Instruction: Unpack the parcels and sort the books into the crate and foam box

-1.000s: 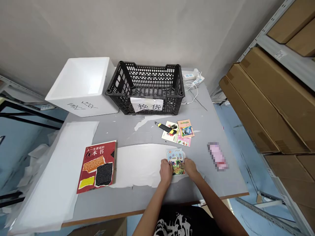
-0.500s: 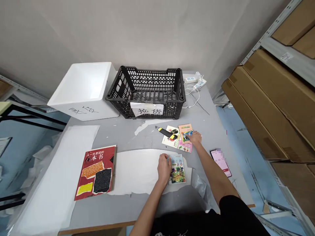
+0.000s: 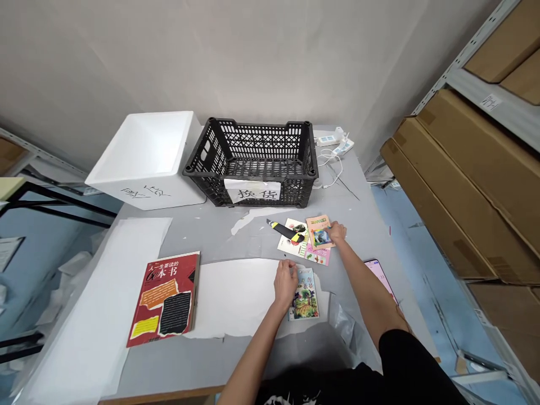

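Below the black plastic crate [image 3: 261, 125], our right hand [image 3: 336, 232] pinches the corner of a small picture booklet [image 3: 318, 233], while our left hand [image 3: 286, 284], fingers pressed together, sits just beside a second booklet [image 3: 304, 298].

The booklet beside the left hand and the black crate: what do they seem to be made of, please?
The booklet looks like paper with a printed, slightly glossy cover, judging by its thin, flat form; the exact coating is hard to tell. The black crate seems to be moulded plastic, with a matte finish and even, perforated lattice walls.
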Tool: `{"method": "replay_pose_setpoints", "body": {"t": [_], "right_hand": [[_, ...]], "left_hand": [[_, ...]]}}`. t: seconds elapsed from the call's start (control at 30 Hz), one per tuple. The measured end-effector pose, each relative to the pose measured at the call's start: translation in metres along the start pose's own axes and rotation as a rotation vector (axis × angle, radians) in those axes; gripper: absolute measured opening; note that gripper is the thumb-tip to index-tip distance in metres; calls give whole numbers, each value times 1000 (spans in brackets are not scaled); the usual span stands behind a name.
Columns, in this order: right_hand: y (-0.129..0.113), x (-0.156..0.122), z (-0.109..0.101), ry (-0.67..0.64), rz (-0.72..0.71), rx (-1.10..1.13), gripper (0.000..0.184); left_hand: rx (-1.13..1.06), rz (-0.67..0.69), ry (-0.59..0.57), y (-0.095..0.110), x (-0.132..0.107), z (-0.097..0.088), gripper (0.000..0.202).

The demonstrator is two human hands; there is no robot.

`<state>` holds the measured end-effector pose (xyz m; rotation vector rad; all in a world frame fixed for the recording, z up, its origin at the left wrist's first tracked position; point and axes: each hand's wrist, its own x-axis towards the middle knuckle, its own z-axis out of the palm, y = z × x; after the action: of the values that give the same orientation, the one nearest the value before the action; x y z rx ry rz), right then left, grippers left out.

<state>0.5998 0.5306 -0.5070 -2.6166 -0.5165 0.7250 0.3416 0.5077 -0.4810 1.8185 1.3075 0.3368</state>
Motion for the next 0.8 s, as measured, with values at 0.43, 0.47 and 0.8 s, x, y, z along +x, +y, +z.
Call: {"method": "replay_pose_setpoints", "body": {"t": [0.43, 0.47, 0.8], "right_hand": [[17, -182, -24, 52, -458, 950, 24], [19, -189, -25, 74, -459, 985, 23], [16, -208, -42, 144, -555, 1060, 17]], "left_hand": [[-481, 327, -21, 52, 38, -47, 26], [-463, 402, -27, 57, 34, -54, 26], [-461, 746, 123, 67, -5, -71, 22]]}}
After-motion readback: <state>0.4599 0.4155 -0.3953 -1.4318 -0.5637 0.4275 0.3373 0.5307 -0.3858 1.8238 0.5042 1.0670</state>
